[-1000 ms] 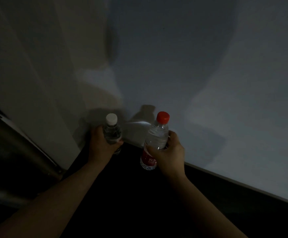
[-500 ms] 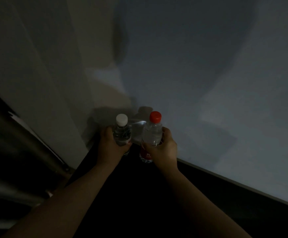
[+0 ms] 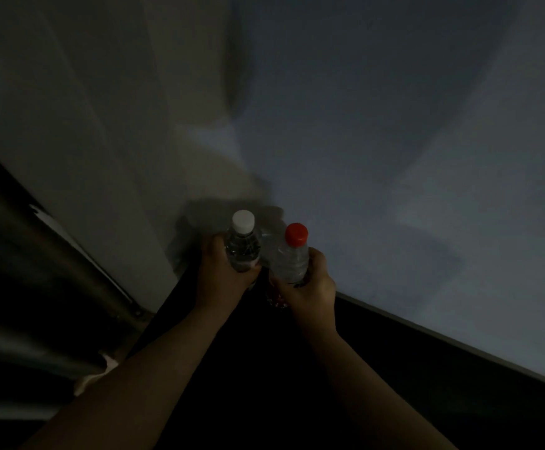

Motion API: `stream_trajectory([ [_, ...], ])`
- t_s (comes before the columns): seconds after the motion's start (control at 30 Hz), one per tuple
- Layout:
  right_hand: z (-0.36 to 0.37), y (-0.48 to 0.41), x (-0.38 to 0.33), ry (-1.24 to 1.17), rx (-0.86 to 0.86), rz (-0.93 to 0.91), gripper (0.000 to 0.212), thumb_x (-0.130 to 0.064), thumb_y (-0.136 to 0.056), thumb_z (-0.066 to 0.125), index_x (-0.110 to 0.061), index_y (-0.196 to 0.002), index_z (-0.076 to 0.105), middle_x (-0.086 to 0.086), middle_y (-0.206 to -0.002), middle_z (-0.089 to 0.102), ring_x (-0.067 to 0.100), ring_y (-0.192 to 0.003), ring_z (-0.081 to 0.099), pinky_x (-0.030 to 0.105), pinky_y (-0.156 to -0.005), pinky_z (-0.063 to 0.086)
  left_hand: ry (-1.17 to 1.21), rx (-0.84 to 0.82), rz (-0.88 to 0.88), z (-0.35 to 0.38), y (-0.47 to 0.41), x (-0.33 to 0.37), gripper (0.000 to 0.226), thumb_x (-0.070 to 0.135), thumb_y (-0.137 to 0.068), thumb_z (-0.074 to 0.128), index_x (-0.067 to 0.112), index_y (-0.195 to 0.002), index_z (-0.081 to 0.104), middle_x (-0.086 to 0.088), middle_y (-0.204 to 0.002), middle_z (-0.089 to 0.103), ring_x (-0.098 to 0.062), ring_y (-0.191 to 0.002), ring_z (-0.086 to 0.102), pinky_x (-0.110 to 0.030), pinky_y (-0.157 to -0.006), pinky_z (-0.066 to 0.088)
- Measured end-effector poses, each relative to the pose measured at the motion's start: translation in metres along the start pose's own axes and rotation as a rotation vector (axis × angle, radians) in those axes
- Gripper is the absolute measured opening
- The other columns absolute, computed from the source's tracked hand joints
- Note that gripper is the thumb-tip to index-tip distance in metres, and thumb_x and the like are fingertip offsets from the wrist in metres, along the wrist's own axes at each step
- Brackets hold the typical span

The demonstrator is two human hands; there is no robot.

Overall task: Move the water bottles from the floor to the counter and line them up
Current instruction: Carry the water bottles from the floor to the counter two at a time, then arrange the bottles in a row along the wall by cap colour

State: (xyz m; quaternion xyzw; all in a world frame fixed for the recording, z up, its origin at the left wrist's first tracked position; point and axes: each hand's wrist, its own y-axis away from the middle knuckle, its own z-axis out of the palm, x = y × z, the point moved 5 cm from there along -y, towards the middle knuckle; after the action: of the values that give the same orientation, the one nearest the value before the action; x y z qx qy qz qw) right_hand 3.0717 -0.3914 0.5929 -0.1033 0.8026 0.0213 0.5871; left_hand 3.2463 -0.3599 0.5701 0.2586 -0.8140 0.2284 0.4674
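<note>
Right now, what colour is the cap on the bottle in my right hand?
Red cap, head view.

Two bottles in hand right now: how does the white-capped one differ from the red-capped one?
Cap: the white-capped bottle has a white cap, the red-capped bottle a red one. Grip: the left hand holds the white-capped bottle, the right hand the red-capped bottle. Label: the red-capped bottle shows a red band below the right hand; none is plain on the white-capped bottle. Both are clear, capped, roughly upright and close side by side.

Bottles, two: white-capped bottle, red-capped bottle.
</note>
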Motion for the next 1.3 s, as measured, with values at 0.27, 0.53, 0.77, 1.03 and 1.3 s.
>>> stream_trajectory([
  [0.27, 0.001, 0.005, 0.005, 0.061, -0.020, 0.016, 0.052, -0.022, -0.077, 0.077, -0.033, -0.116, 0.044, -0.016, -0.093, 0.063, -0.002, -0.080, 0.064, 0.020, -0.069, 0.055, -0.018, -0.022, -0.029, 0.000, 0.000, 0.001, 0.072, 0.022, -0.059, 0.088, 0.006, -0.118, 0.051, -0.015, -0.120, 0.058, -0.025, -0.107, 0.060, -0.024, -0.081, 0.044],
  [0.53, -0.004, 0.012, 0.004, 0.166, -0.060, 0.133, 0.063, -0.028, -0.076, 0.077, -0.024, -0.128, 0.042, -0.003, -0.114, 0.062, 0.009, -0.096, 0.062, 0.037, -0.088, 0.055, -0.027, -0.077, -0.061, -0.002, 0.002, 0.003, 0.075, 0.028, -0.055, 0.089, 0.009, -0.116, 0.051, -0.011, -0.119, 0.059, -0.024, -0.105, 0.061, -0.031, -0.087, 0.050],
  [0.77, -0.037, 0.046, -0.001, 0.375, -0.165, 0.258, 0.068, -0.032, -0.083, 0.072, -0.016, -0.140, 0.039, 0.005, -0.138, 0.052, 0.019, -0.125, 0.050, 0.031, -0.098, 0.045, -0.089, -0.169, -0.127, -0.024, 0.026, 0.004, 0.094, 0.030, -0.055, 0.089, 0.012, -0.132, 0.037, -0.012, -0.133, 0.050, -0.028, -0.123, 0.050, -0.043, -0.102, 0.045],
  [1.03, -0.072, 0.123, -0.028, 0.542, -0.273, 0.199, 0.048, -0.031, -0.086, 0.067, -0.019, -0.131, 0.052, -0.002, -0.126, 0.060, 0.013, -0.114, 0.058, 0.027, -0.093, 0.049, -0.166, -0.326, -0.029, -0.068, 0.133, 0.032, 0.067, 0.016, -0.079, 0.074, 0.010, -0.137, 0.041, -0.009, -0.136, 0.046, -0.021, -0.125, 0.047, -0.028, -0.104, 0.038],
  [1.3, -0.094, 0.225, -0.042, 0.792, -0.342, 0.123, 0.044, -0.033, -0.086, 0.063, -0.021, -0.127, 0.054, 0.002, -0.122, 0.061, 0.017, -0.107, 0.060, 0.028, -0.086, 0.049, -0.305, -0.635, 0.074, -0.101, 0.226, 0.046, 0.048, 0.023, -0.085, 0.068, 0.016, -0.128, 0.049, -0.004, -0.126, 0.051, -0.008, -0.104, 0.049, -0.018, -0.085, 0.040],
])
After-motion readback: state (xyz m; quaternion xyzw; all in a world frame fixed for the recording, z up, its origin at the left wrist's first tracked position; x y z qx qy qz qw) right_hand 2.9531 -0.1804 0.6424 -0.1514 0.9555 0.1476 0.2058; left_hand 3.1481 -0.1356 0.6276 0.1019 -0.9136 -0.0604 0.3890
